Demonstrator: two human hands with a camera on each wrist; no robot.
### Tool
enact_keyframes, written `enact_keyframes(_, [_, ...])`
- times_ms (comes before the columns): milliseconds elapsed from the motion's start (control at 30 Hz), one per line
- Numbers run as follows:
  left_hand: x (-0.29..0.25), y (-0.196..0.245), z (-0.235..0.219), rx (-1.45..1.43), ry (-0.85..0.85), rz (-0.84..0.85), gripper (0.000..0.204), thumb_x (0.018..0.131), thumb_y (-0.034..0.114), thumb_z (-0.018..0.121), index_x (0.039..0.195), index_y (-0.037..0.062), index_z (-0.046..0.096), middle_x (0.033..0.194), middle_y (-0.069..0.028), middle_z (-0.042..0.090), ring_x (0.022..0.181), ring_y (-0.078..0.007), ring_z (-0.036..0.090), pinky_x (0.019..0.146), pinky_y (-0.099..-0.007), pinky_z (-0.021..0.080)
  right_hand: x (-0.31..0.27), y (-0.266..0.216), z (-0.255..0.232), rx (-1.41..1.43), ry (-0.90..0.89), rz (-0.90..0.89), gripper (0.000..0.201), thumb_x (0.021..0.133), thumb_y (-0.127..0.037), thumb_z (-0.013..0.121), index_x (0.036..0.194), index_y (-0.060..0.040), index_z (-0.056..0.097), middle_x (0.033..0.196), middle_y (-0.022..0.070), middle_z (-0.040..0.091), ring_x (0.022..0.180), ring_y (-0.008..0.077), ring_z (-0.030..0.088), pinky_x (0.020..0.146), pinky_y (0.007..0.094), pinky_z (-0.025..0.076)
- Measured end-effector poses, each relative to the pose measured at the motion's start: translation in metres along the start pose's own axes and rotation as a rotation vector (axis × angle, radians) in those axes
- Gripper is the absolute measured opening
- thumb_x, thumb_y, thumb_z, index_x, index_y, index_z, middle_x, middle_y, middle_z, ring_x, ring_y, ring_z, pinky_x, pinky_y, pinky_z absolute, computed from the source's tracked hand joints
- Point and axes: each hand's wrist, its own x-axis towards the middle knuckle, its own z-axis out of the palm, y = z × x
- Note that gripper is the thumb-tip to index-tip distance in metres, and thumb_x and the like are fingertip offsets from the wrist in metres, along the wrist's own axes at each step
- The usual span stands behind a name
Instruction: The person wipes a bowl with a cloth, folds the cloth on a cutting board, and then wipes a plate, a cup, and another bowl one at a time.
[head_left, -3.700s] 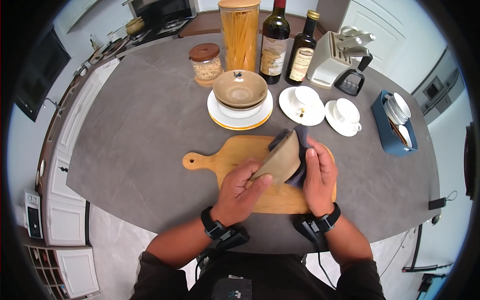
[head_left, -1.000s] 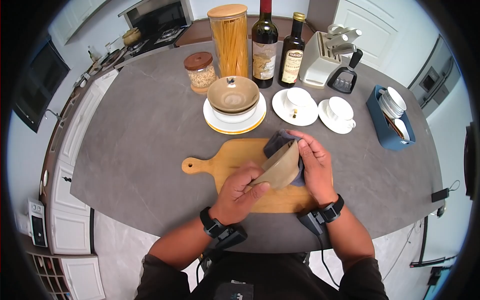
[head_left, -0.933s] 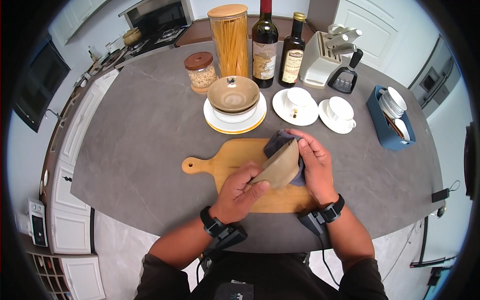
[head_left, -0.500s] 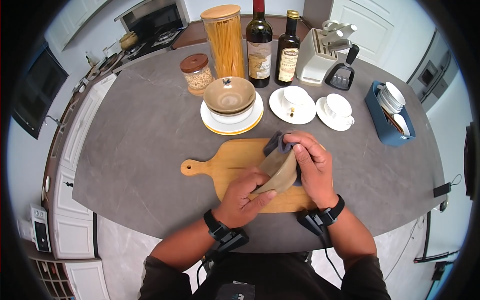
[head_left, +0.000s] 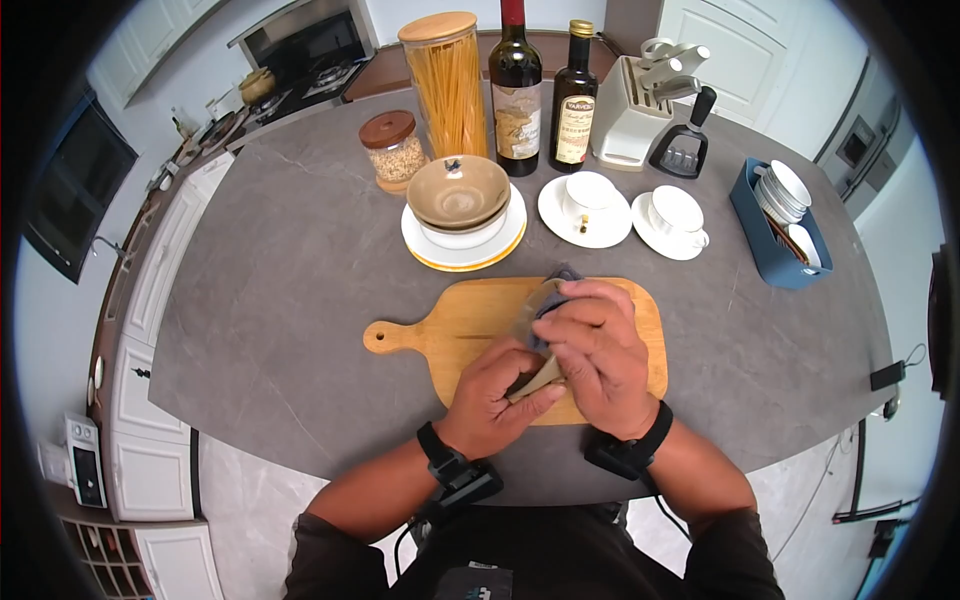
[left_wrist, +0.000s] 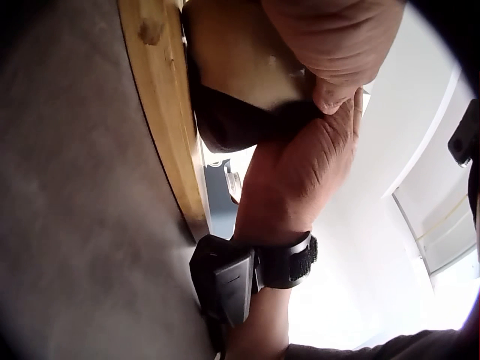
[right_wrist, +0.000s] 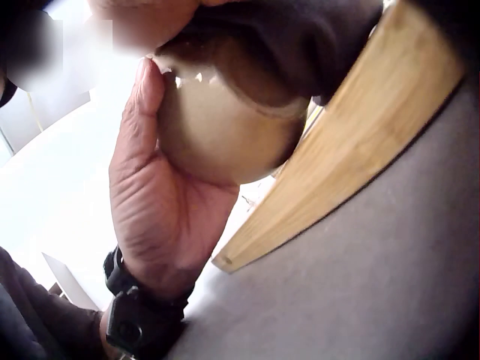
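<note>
Cutting board (head_left: 465,308) on the desk (head_left: 270,280), bowl (right_wrist: 217,142) and cloth (head_left: 566,272) right over it, stacked bowls (head_left: 458,190) on plates (head_left: 415,240) behind its left half, cups (head_left: 590,190) on saucers (head_left: 607,234) behind its right, basket (head_left: 785,270) farther right!

Tan bowl (right_wrist: 221,142), glossy, held tilted, dark grey cloth (right_wrist: 330,41) against it

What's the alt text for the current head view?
A person's left hand grips a tan bowl while the right hand holds a dark cloth against it, above a wooden cutting board. Beyond stand stacked bowls on plates, two white cups on saucers, a spaghetti jar, two bottles, a knife block and a blue bin of dishes.
</note>
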Motion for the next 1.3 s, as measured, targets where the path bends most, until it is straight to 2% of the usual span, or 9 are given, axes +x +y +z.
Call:
enact_keyframes(300, [0.004, 0.006, -0.009, 0.047, 0.134, 0.053, 0.027, 0.104, 0.013, 0.072, 0.125, -0.003, 0.069, 0.107, -0.0165, 0.066, 0.091, -0.0305, 0.066, 0.081, -0.0379, 0.054, -0.003, -0.004, 0.008, 0.004, 0.02, -0.056, 0.035, 0.086, 0.003, 0.08, 0.121, -0.002, 0.078, 0.129, 0.0147, 0.071, 0.13, 0.0421, 0.065, 0.111, 0.0517, 0.051])
enact_keyframes(500, [0.005, 0.01, -0.02, -0.088, 0.152, -0.07, 0.028, 0.107, 0.015, 0.067, 0.127, -0.0043, 0.069, 0.11, -0.0158, 0.068, 0.097, -0.0281, 0.065, 0.089, -0.036, 0.052, -0.012, 0.009, 0.015, 0.037, 0.056, 0.219, 0.032, 0.099, 0.002, 0.071, 0.131, 0.001, 0.072, 0.14, 0.0199, 0.07, 0.129, 0.039, 0.067, 0.115, 0.0484, 0.05])
enact_keyframes(667, [0.005, 0.008, -0.021, -0.076, 0.103, -0.065, 0.028, 0.106, 0.012, 0.067, 0.129, -0.005, 0.067, 0.114, -0.0153, 0.067, 0.103, -0.0264, 0.064, 0.093, -0.0349, 0.051, -0.012, 0.011, 0.015, 0.022, 0.066, 0.217, 0.03, 0.101, 0.003, 0.069, 0.131, 0.0022, 0.072, 0.139, 0.0197, 0.07, 0.131, 0.0411, 0.067, 0.114, 0.0475, 0.051])
enact_keyframes(867, [0.003, -0.001, -0.014, -0.176, 0.111, -0.089, 0.031, 0.103, 0.003, 0.068, 0.134, -0.0027, 0.066, 0.122, -0.0165, 0.064, 0.104, -0.0277, 0.064, 0.094, -0.0364, 0.052, -0.004, -0.001, 0.011, -0.138, -0.125, -0.196, 0.039, 0.08, 0.004, 0.078, 0.119, -0.0002, 0.079, 0.138, 0.0179, 0.071, 0.137, 0.0425, 0.064, 0.115, 0.0514, 0.054])
enact_keyframes(1000, [0.003, -0.002, -0.012, -0.21, 0.12, -0.06, 0.028, 0.101, 0.002, 0.069, 0.129, -0.0028, 0.068, 0.117, -0.0155, 0.065, 0.104, -0.0284, 0.064, 0.094, -0.0366, 0.052, -0.006, 0.0, 0.012, -0.149, -0.165, -0.25, 0.044, 0.081, 0.003, 0.077, 0.125, -0.0002, 0.077, 0.14, 0.0179, 0.071, 0.138, 0.0436, 0.063, 0.116, 0.0524, 0.053])
enact_keyframes(1100, [0.001, 0.001, -0.014, -0.183, 0.042, -0.061, 0.03, 0.102, 0.003, 0.071, 0.131, -0.0036, 0.068, 0.119, -0.0136, 0.065, 0.107, -0.0258, 0.063, 0.096, -0.0356, 0.05, -0.004, 0.008, 0.006, -0.143, -0.072, -0.137, 0.046, 0.089, 0.002, 0.075, 0.135, 0.0014, 0.072, 0.142, 0.0191, 0.07, 0.138, 0.0448, 0.062, 0.117, 0.0516, 0.051])
enact_keyframes(1200, [0.0, 0.006, -0.014, -0.174, -0.051, -0.064, 0.031, 0.103, 0.006, 0.072, 0.133, -0.0042, 0.068, 0.121, -0.0122, 0.065, 0.111, -0.0236, 0.062, 0.099, -0.0347, 0.049, -0.006, 0.019, 0.001, 0.029, 0.032, 0.237, 0.038, 0.109, -0.006, 0.061, 0.145, 0.0047, 0.065, 0.146, 0.0216, 0.068, 0.138, 0.0405, 0.064, 0.118, 0.0432, 0.048])
enact_keyframes(1233, [0.001, 0.007, -0.013, -0.192, -0.07, -0.062, 0.03, 0.103, 0.007, 0.072, 0.131, -0.0045, 0.068, 0.12, -0.0127, 0.065, 0.11, -0.0242, 0.062, 0.098, -0.0349, 0.049, -0.008, 0.02, 0.001, 0.025, 0.038, 0.237, 0.038, 0.109, -0.006, 0.061, 0.145, 0.0047, 0.065, 0.146, 0.0216, 0.068, 0.138, 0.0405, 0.064, 0.118, 0.0432, 0.048])
enact_keyframes(1300, [0.002, 0.008, -0.013, -0.184, -0.09, -0.049, 0.03, 0.103, 0.007, 0.073, 0.131, -0.0046, 0.068, 0.12, -0.0129, 0.065, 0.11, -0.0247, 0.062, 0.098, -0.0349, 0.049, -0.013, 0.022, 0.002, 0.535, 0.104, 0.761, 0.038, 0.112, -0.006, 0.056, 0.147, 0.0041, 0.064, 0.148, 0.0216, 0.068, 0.14, 0.0367, 0.064, 0.118, 0.0414, 0.047])
